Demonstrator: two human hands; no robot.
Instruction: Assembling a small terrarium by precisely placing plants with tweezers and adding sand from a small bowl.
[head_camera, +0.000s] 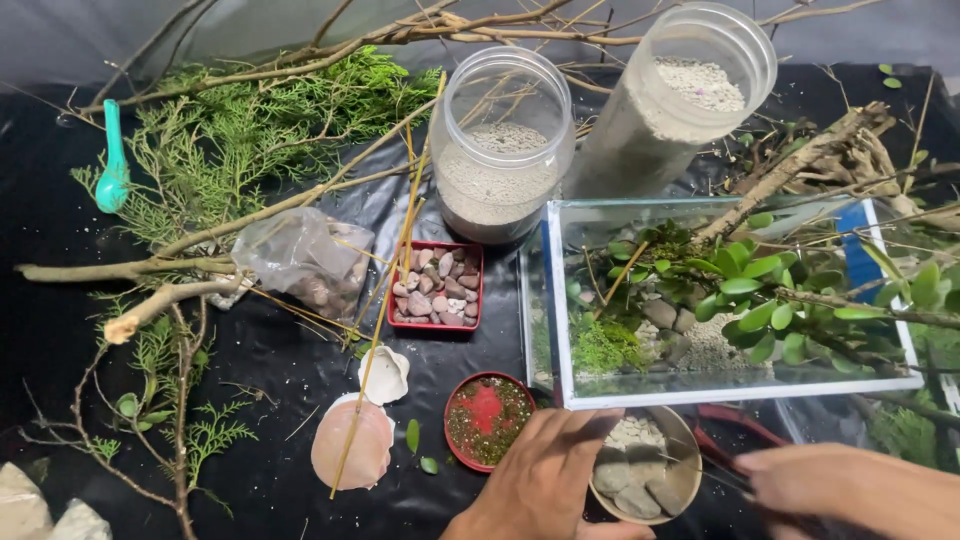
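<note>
My left hand (545, 480) is at the bottom centre, gripping the left side of a round tan bowl (688, 488) that holds grey stones (630, 492) and pale gravel. My right hand (830, 485) comes in from the bottom right, blurred. It pinches a thin dark tool (715, 473) whose tip points into the bowl. Just behind the bowl stands a rectangular glass tank (560, 300) with green leafy plants (760, 300), moss, stones and twigs inside.
A round red dish of dark mix (487, 420) sits left of the bowl, and a red-handled tool (740, 425) right of it. Further back are a red tray of pebbles (437, 285), two clear jars of gravel (500, 150) (680, 100), a bag of pebbles (305, 260), shells (352, 445), a teal spoon (113, 160), branches and fronds.
</note>
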